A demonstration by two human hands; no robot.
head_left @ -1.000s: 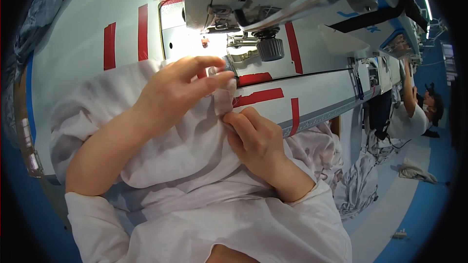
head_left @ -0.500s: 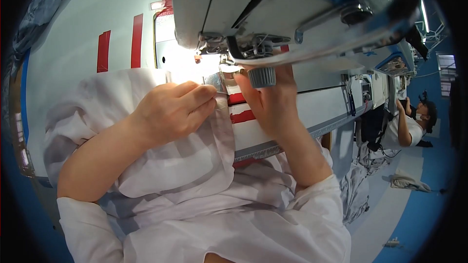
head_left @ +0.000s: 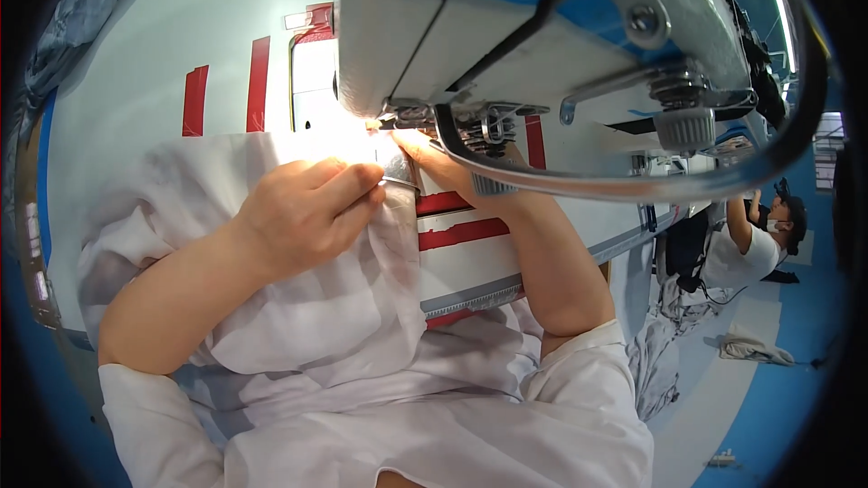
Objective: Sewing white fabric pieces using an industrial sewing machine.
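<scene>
Gripping white fabric (head_left: 298,307), left hand (head_left: 303,212); right hand (head_left: 443,167) half-hidden behind sewing machine (head_left: 542,36), grip unclear.

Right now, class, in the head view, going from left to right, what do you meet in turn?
Red tape strips → left hand pinching the white cloth → right hand under the sewing machine → a co-worker by the far right edge.
</scene>
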